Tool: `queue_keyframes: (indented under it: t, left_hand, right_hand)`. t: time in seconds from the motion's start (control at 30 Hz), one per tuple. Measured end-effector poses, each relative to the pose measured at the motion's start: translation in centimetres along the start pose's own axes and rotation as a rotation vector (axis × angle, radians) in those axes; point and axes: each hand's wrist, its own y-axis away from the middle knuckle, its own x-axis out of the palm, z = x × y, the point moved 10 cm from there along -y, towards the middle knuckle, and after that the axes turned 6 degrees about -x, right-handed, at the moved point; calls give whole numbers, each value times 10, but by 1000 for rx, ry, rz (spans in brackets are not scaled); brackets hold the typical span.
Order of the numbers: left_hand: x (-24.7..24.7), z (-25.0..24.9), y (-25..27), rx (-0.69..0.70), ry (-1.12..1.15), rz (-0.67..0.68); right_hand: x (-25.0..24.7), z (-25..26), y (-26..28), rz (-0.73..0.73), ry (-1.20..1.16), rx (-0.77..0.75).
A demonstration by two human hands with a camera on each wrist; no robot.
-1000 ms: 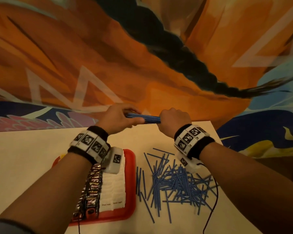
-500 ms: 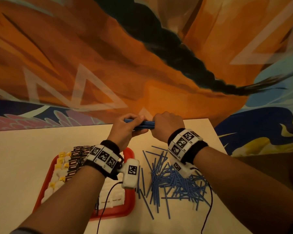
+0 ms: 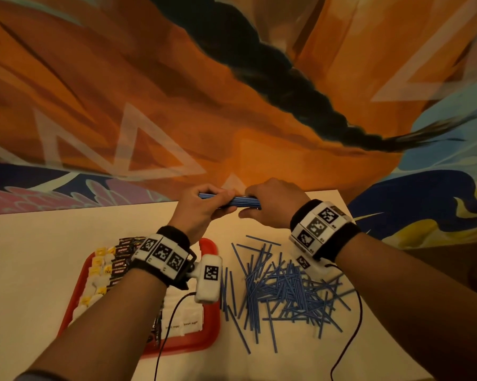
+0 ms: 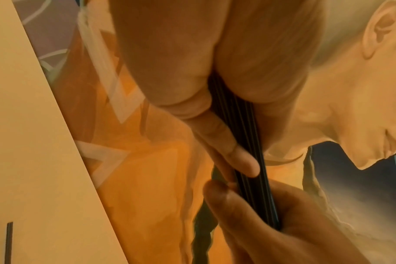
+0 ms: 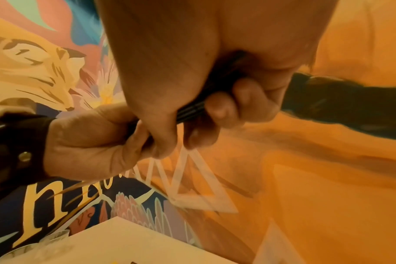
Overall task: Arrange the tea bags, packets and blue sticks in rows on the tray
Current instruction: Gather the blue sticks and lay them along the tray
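Above the table's far edge both hands hold one bundle of blue sticks [image 3: 233, 200] level. My left hand [image 3: 201, 207] grips its left end and my right hand [image 3: 270, 207] its right end. In the left wrist view the bundle of blue sticks [image 4: 244, 146] runs dark between my fingers; in the right wrist view the bundle of blue sticks [image 5: 192, 109] shows only a short stretch. A loose pile of blue sticks [image 3: 284, 287] lies on the table under my right forearm. The red tray [image 3: 212, 320] holds rows of yellow-tagged tea bags [image 3: 98, 270], dark packets [image 3: 121, 259] and white packets [image 3: 183, 317].
The white table [image 3: 39, 270] stands against a painted orange mural wall [image 3: 149, 105]. Black cables [image 3: 352, 334] trail from the wrist cameras across the table's front. Clear cups [image 5: 54, 237] stand on the table's far left in the right wrist view.
Both hands have stayed on the bundle of sticks, shifting it slightly right and nearer. My left forearm has swung right, uncovering the tea bags and dark packets on the tray.
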Motion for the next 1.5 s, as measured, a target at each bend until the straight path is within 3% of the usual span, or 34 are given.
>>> queue_keyframes:
  t: [0.17, 0.33, 0.5, 0.7, 0.9, 1.13, 1.23, 1.37, 1.43, 1.5]
  left_hand:
    - [12, 2, 2, -17, 65, 22]
    - [6, -6, 1, 86, -93, -190]
    - [13, -5, 2, 70, -42, -179]
    - [3, -23, 3, 172, -209, -215]
    - [18, -20, 6, 144, -337, -137]
    - [10, -13, 7, 172, -265, -137]
    - [-3, -13, 5, 174, -199, -176]
    - [-10, -16, 2, 181, -131, -208]
    - [-4, -16, 2, 192, -136, -199]
    - [5, -14, 1, 201, -146, -192]
  right_hand:
    - [-9, -2, 4, -58, 71, 49]
    - [-6, 1, 5, -62, 112, 63]
    - [-8, 2, 4, -88, 96, 96]
    - [-7, -1, 6, -113, 86, 141]
    - [-15, 17, 4, -145, 79, 86]
    - [-11, 17, 8, -122, 46, 30]
    - [-11, -2, 10, -128, -302, 21]
    - [-26, -50, 17, -572, -1007, 180]
    - [-10, -49, 13, -598, -1338, 250]
    - [-2, -35, 7, -579, -1473, 227]
